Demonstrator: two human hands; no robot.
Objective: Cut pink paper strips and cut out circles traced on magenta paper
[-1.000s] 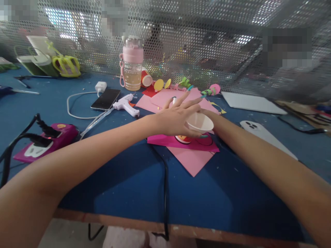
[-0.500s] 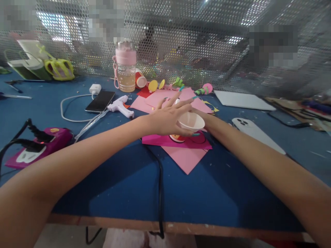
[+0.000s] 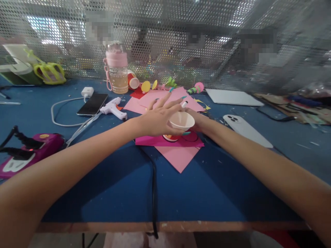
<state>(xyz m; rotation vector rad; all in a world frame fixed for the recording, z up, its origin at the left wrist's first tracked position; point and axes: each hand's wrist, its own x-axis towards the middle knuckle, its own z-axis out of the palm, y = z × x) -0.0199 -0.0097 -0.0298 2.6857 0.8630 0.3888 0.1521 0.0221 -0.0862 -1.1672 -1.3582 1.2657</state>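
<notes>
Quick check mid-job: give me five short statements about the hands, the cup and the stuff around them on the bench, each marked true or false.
1. The left hand rests against the white paper cup. True.
2. The cup stands on the bare blue table. False: it stands on a magenta paper sheet.
3. The glue gun lies left of the cup, beside the black phone. True.
4. The pink-lidded bottle lies on its side. False: it stands upright by the mesh screen.
5. The right hand is far from the cup, on the white phone. False: it is at the cup, mostly hidden behind it.
</notes>
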